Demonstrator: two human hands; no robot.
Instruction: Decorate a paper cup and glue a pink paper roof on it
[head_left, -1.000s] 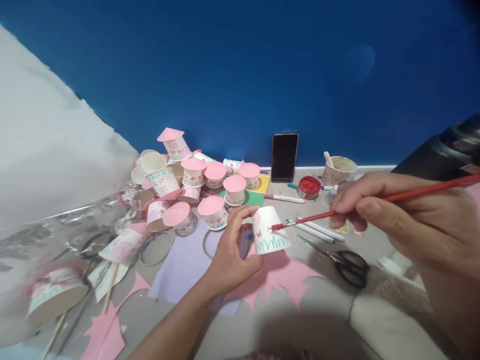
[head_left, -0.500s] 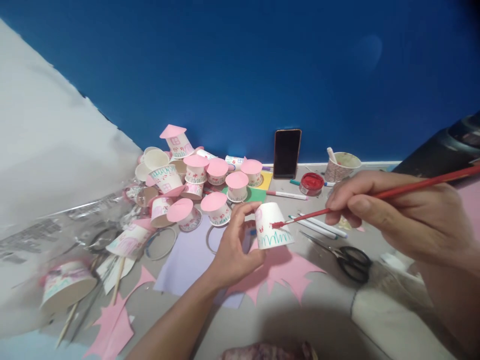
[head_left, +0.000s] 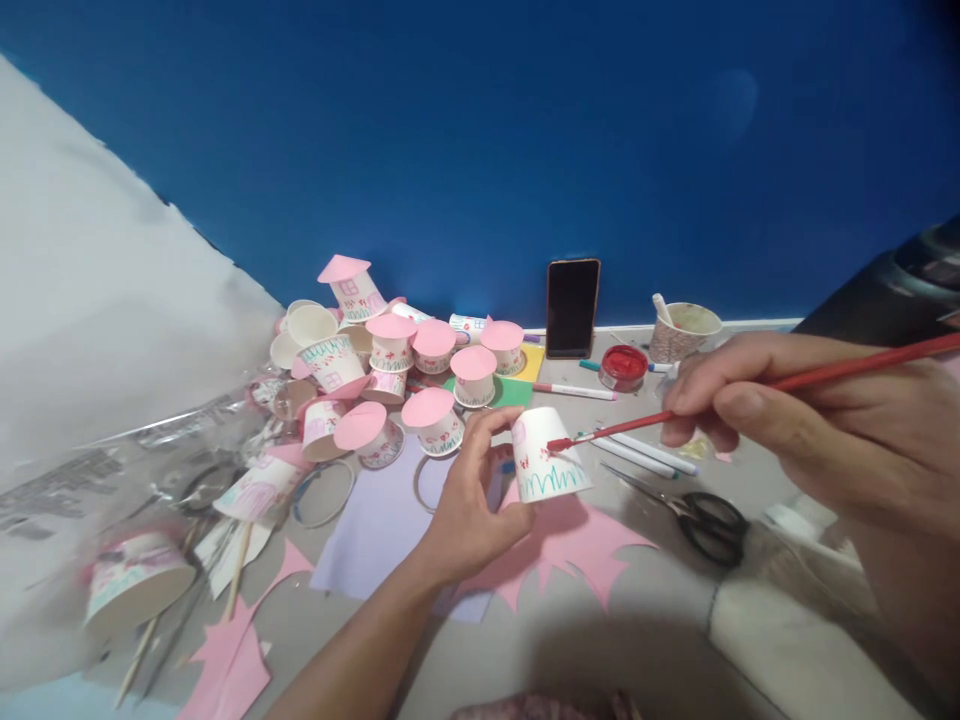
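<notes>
Head view: the whole back is filled by a blue wall (head_left: 480,150), with a phone (head_left: 573,308) propped upright by it, so everything's placed off that phone. Way in front of it, a pink paper scrap (head_left: 592,545) is spread out. Front right of the phone, a red paintbrush (head_left: 825,375) is held pen-style in the right hand (head_left: 817,430), grip narrow. Front left of the phone, a white paper cup (head_left: 551,475) is pinched in the left hand (head_left: 469,505), thumb low by the wide rim; the cup itself is in front of the phone, a bit left, wide end down. It shouldn't be squeezed hard, since thin paper would probably dent. Red paint (head_left: 623,362) is kept in a jar just front right of the phone. The bristles (head_left: 559,446) look to be touching the cup; tiny light dabs are best made, imo, with fingers kept clear of wet red marks (head_left: 524,458).
</notes>
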